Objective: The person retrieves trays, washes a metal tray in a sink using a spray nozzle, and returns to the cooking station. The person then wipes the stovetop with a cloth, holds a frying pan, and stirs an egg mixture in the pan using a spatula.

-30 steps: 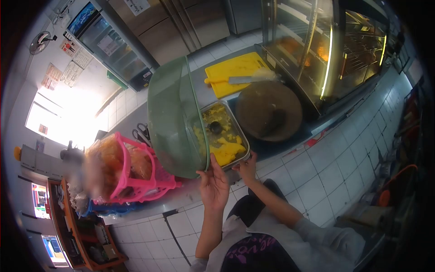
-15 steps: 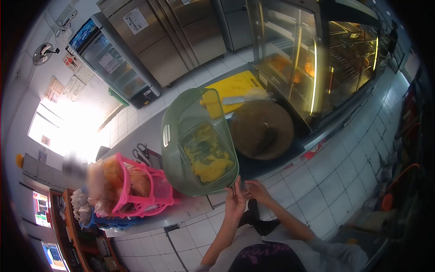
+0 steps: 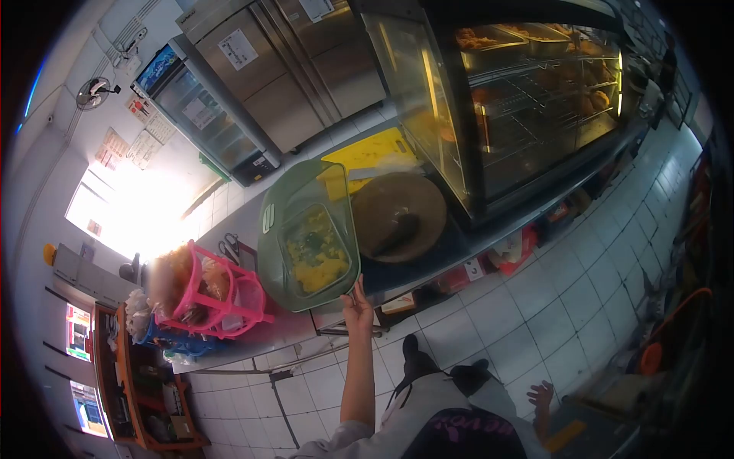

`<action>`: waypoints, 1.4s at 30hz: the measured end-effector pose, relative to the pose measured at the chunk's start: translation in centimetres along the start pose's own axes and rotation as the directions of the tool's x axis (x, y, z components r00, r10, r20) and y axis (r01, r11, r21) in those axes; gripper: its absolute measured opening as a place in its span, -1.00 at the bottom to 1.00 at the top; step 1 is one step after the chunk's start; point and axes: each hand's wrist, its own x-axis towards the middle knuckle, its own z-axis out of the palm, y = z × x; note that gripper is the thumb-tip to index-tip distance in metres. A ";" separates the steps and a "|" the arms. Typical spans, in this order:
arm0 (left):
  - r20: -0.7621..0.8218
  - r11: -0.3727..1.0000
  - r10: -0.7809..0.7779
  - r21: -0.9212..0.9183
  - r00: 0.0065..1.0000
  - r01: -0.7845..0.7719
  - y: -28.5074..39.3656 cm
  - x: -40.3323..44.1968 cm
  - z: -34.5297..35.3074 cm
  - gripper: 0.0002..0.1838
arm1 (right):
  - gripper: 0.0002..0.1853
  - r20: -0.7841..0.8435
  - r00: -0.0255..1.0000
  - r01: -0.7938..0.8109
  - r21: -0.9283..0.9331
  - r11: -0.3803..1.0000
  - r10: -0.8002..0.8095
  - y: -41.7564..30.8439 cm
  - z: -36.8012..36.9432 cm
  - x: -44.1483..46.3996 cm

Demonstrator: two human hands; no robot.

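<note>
A green, see-through plastic tub with clumps of yellow food in its bottom rests on the counter. My left hand pinches its near right corner, fingers closed at the rim. Away to the right, my right hand is held low over the floor side, fingers spread and nothing in it. Just right of the tub sits a round brown board or pan with a dark object on it. Behind these lies a yellow cutting board, a knife blade at its near edge.
A pink plastic basket with bagged items stands left of the tub, near black-handled scissors. A glass-fronted food warmer rises at the right. Boxes sit under the counter; steel fridges line the back.
My right hand has left the tub's corner and swung out to the right, opening. My left hand stays on the rim. The view has turned, showing more of the warmer.
</note>
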 end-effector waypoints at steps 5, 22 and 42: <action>0.046 0.997 0.042 -0.061 0.998 -0.039 0.2 -0.5 2.7 -0.42 | -0.55 -0.011 0.997 0.078 -0.244 0.967 -0.083 -4.4 3.2 1.1; -0.027 0.917 -0.233 -0.339 0.972 0.210 4.3 -2.9 9.1 -0.40 | -0.44 0.530 0.817 0.336 -0.115 0.935 -0.228 -0.3 68.8 -16.5; -0.324 0.896 -0.351 -0.390 0.879 0.214 5.3 -5.3 13.6 -0.57 | -0.33 0.513 0.813 -0.220 -0.166 0.961 0.275 0.5 50.3 -17.3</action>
